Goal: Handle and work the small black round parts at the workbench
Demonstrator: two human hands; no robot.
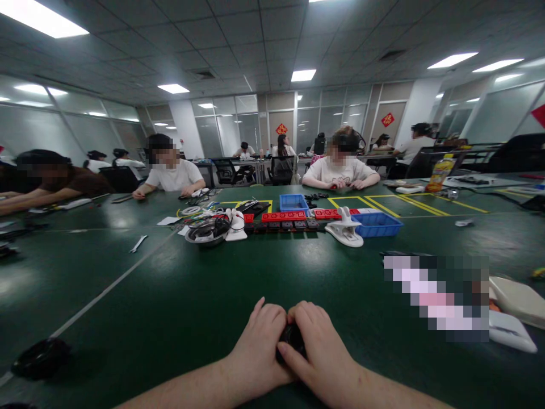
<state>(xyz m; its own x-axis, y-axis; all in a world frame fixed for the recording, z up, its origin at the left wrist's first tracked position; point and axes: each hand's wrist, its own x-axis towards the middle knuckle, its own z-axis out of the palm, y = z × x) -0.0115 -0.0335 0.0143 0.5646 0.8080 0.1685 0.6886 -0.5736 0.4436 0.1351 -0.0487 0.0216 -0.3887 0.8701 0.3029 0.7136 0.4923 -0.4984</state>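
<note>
Close together at the near edge of the green table [204, 307], my left hand [259, 343] and my right hand [321, 341] are wrapped round a small black object [293, 336]. Only a dark, rounded part of it shows between my fingers, so its kind cannot be made out. Both hands are closed, with the right thumb lying across its near side. Far to the left lies a black bundle [41, 358], possibly a coiled cable, apart from my hands.
Ahead are a metal bowl [206, 236] of black cables, red strips [284, 216], a white clamp-like stand [346, 228] and blue bins [378, 225], [293, 202]. A wrench [138, 243] lies left; a white case [512, 331] sits right. Co-workers sit across the table.
</note>
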